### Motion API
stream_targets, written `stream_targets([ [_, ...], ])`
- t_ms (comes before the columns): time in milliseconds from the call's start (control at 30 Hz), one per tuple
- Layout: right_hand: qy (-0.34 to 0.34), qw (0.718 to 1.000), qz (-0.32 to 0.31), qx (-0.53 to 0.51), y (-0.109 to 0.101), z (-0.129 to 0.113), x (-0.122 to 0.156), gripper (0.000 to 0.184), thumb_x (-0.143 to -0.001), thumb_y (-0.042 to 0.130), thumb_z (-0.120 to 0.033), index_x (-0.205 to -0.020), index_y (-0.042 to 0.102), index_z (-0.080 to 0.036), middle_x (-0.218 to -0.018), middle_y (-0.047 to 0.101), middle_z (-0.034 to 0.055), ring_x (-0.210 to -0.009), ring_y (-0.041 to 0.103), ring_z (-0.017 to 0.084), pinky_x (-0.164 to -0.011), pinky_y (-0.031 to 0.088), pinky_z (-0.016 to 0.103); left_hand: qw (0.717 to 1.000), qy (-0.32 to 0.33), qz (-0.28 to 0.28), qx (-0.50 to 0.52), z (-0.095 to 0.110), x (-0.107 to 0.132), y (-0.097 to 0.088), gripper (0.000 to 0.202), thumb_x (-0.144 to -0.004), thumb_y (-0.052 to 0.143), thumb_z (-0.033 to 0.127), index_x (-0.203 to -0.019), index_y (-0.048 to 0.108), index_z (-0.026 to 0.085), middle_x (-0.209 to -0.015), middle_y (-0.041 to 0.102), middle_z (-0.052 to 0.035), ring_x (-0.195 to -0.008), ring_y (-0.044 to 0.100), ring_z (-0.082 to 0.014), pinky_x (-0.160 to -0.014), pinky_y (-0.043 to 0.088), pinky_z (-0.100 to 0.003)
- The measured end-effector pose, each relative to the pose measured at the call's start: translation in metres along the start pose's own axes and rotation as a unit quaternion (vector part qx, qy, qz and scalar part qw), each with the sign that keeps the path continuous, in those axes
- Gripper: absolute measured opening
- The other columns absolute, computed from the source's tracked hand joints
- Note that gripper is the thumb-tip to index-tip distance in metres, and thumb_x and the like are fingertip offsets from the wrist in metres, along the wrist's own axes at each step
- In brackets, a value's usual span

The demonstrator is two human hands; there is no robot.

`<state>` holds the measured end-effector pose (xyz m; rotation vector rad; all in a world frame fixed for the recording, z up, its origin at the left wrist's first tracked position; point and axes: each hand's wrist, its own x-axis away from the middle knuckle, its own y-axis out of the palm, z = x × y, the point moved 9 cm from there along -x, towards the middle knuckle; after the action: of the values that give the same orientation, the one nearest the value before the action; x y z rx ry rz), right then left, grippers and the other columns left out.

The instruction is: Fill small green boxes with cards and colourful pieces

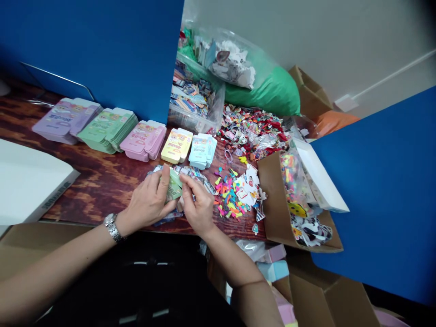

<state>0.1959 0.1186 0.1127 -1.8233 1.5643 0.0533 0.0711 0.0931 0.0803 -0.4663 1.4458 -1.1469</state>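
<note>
Left hand (148, 202): closed on a pale green card (173, 185), thumb across its face; metal wristwatch (111, 228) on the wrist

Right hand (197, 210): fingers curled, fingertips at the card's right edge; whether they grip it cannot be told

Card position: held between the hands, just above a loose pile of printed cards (195, 175) on the surface (91, 181)

Surface: dark, reddish wood grain

Row behind the hands, left to right: flat stacks of printed cards in lilac (66, 120), green (109, 129), pink (143, 141), yellow (177, 145) and pale blue (202, 151)

Right of the hands: small bright plastic pieces (228, 195) beside white stickers (247, 190), with a mixed colourful heap (250, 131) behind

Far right: open cardboard box (277, 213) holding colourful pieces and stickers

Background: clear plastic tub (194, 109) of printed cards, beside a clear bag of white scraps (231, 59) and a green bag (269, 93)

Sides: blue panels (91, 54)
</note>
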Motion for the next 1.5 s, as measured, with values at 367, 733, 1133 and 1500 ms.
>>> stream_targets([
  [367, 0.041, 0.997, -0.016, -0.056, 0.013, 0.02, 0.006, 0.041, -0.109, 0.045, -0.03, -0.147, 0.053, -0.017, -0.129, 0.074, 0.0124, -0.121, 0.072, 0.018, -0.105, 0.06, 0.033, 1.0, -0.004, 0.006, 0.009, 0.0, 0.006, -0.005, 0.1, -0.093, 0.057, 0.039, -0.163, -0.002, 0.002, -0.122, 0.061, -0.0277, -0.099, 0.063, -0.0377, -0.074, 0.059, -0.046],
  [733, -0.108, 0.99, -0.055, 0.068, 0.037, -0.005, 0.021, 0.051, -0.104, 0.043, -0.014, -0.154, 0.052, -0.02, -0.137, 0.07, 0.0099, -0.129, 0.068, 0.021, -0.114, 0.056, 0.037, 0.999, -0.029, -0.021, -0.019, -0.008, 0.016, 0.001, 0.098, -0.095, 0.051, 0.042, -0.163, -0.009, 0.005, -0.127, 0.06, -0.0283, -0.098, 0.064, -0.0368, -0.074, 0.058, -0.047],
  [1133, -0.119, 0.986, -0.114, 0.012, 0.058, 0.0, 0.014, 0.048, -0.103, 0.054, -0.019, -0.151, 0.051, -0.019, -0.135, 0.07, 0.0147, -0.127, 0.067, 0.023, -0.108, 0.057, 0.04, 0.918, -0.215, -0.146, -0.3, -0.133, 0.099, -0.065, 0.092, -0.097, 0.039, 0.065, -0.164, 0.012, 0.009, -0.105, 0.066, -0.0186, -0.091, 0.059, -0.0353, -0.068, 0.045, -0.039],
  [1500, -0.123, 0.985, -0.121, 0.016, 0.059, -0.004, 0.013, 0.045, -0.103, 0.055, -0.02, -0.148, 0.054, -0.021, -0.127, 0.074, 0.0125, -0.119, 0.07, 0.023, -0.102, 0.06, 0.039, 0.943, -0.293, -0.099, -0.124, -0.192, 0.029, -0.053, 0.094, -0.098, 0.038, 0.072, -0.159, 0.024, 0.002, -0.139, 0.055, -0.0273, -0.126, 0.054, -0.0411, -0.104, 0.044, -0.051],
])
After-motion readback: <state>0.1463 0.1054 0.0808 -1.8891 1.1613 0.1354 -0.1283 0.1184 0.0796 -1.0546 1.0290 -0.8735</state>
